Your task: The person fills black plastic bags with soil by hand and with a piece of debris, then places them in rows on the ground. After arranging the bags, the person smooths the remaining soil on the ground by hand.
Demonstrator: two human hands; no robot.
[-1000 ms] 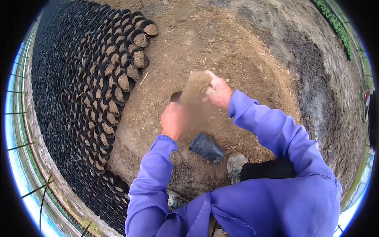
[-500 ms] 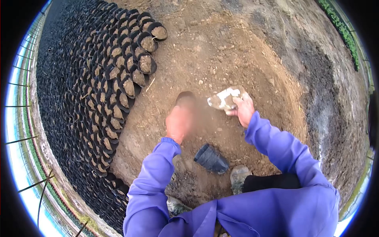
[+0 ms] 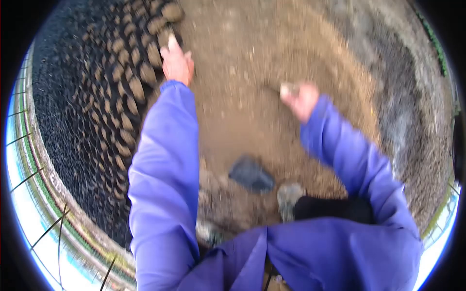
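Observation:
My left hand [image 3: 177,63] reaches to the near edge of the packed rows of soil-filled black pots [image 3: 137,89]. Its fingers are closed at a soil-filled pot [image 3: 166,35] there, partly hidden by the hand and blurred. Over the bare soil, my right hand [image 3: 302,99] is closed round a pale, shiny scoop-like tool [image 3: 287,89], now seen nearly edge-on and smeared by motion. Closer to my body, an unheld black pot [image 3: 251,174] lies on its side on the ground.
Loose brown soil [image 3: 233,97] spreads between the pots and a greyish soil bank [image 3: 403,106] on the right. My shoe [image 3: 290,196] stands beside the lying pot. A strip of green plants [image 3: 432,41] runs along the far right.
My left hand has moved forward and left, from over the soil to the edge of the pot rows. The right hand has shifted slightly up, and its tool has turned edge-on.

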